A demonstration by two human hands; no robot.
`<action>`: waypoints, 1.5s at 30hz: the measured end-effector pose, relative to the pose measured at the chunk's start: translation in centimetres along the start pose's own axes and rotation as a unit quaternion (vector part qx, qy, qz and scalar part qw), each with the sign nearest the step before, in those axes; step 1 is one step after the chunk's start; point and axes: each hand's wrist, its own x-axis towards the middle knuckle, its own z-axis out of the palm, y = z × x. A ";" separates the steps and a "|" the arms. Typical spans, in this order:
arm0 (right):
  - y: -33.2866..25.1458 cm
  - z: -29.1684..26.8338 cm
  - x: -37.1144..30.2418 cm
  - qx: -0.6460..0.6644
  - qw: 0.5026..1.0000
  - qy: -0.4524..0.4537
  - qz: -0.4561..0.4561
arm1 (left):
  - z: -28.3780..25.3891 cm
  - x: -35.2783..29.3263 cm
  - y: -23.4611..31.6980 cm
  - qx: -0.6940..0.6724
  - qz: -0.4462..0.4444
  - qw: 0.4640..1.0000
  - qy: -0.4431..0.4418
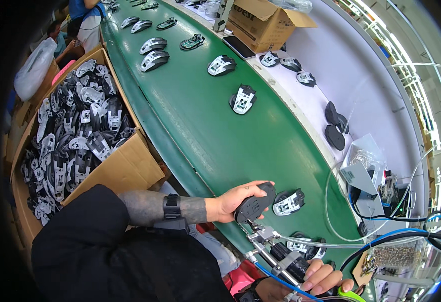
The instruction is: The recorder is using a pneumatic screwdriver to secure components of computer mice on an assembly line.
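My left hand (228, 204) grips a dark computer mouse (254, 203) with its black underside turned up, over the near part of the green belt. In my right hand (323, 278), at the lower right, is a power screwdriver (290, 261) with a metal nose, a black grip and a hose and cable joined to it. The screwdriver's nose meets the near end of the held mouse; the very tip is hard to make out. Just right of the held mouse lies a white-and-black mouse shell (289, 202). Another mouse shell (305, 244) is partly hidden behind the screwdriver and its hose.
A green conveyor belt (195, 116) carries several mouse shells and circuit boards farther off. Left stands a cardboard box (125, 168) heaped with mouse shells. On the right ledge are a phone (239, 47), black mouse bases (334, 136) and a screw feeder (369, 196) with looping hoses.
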 end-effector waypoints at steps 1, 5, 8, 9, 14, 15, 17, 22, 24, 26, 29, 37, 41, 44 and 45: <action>0.1 0.0 0.0 0.001 1.000 -0.006 -0.002 | 0.1 -0.2 -0.1 -0.004 0.001 1.000 0.016; 0.5 0.4 -0.1 0.004 1.000 -0.006 -0.006 | 0.9 -0.9 -0.1 -0.010 0.003 0.999 0.033; 0.3 0.6 -0.2 -0.002 1.000 0.000 -0.007 | 0.8 -0.8 0.1 -0.003 0.017 0.999 0.033; 0.5 0.6 -0.2 -0.023 1.000 0.003 -0.012 | 0.1 -0.2 0.1 0.020 0.047 0.998 0.047; -0.7 0.2 -0.5 -0.074 0.997 -0.023 -0.015 | -2.6 1.3 1.7 0.024 0.098 0.986 0.136; -0.9 0.6 -0.5 -0.054 0.998 0.002 -0.023 | -2.5 1.2 1.8 0.022 0.100 0.985 0.139; -0.9 0.3 -0.4 -0.048 0.999 -0.004 -0.003 | -2.4 0.8 2.0 -0.023 0.090 0.992 0.079; 0.6 0.1 -0.2 -0.017 1.000 0.013 -0.002 | -0.9 -0.3 2.3 -0.048 0.089 0.994 0.027; 0.7 0.2 -0.2 -0.025 1.000 0.019 0.004 | -0.8 -0.7 2.6 -0.046 0.090 0.994 0.029; 1.2 0.7 -0.2 -0.022 0.999 0.045 -0.016 | -0.8 -0.6 2.4 -0.049 0.085 0.995 0.018; 0.9 0.1 -0.3 -0.035 0.999 0.010 -0.013 | -0.6 -0.8 2.2 -0.056 0.091 0.994 -0.003; 1.1 -0.7 -0.4 -0.046 0.998 0.026 -0.045 | 0.6 -0.2 1.4 -0.080 0.104 0.991 -0.012; 1.1 -0.2 -1.1 -0.033 0.996 0.064 -0.059 | 1.1 -0.7 0.8 -0.064 0.094 0.993 -0.023; 3.2 -0.2 -1.3 -0.143 0.976 0.156 -0.046 | -0.9 2.4 1.3 0.369 0.141 0.916 0.067; 2.9 -0.9 -1.6 -0.173 0.976 0.129 -0.026 | -2.0 3.3 1.9 0.578 0.273 0.766 0.066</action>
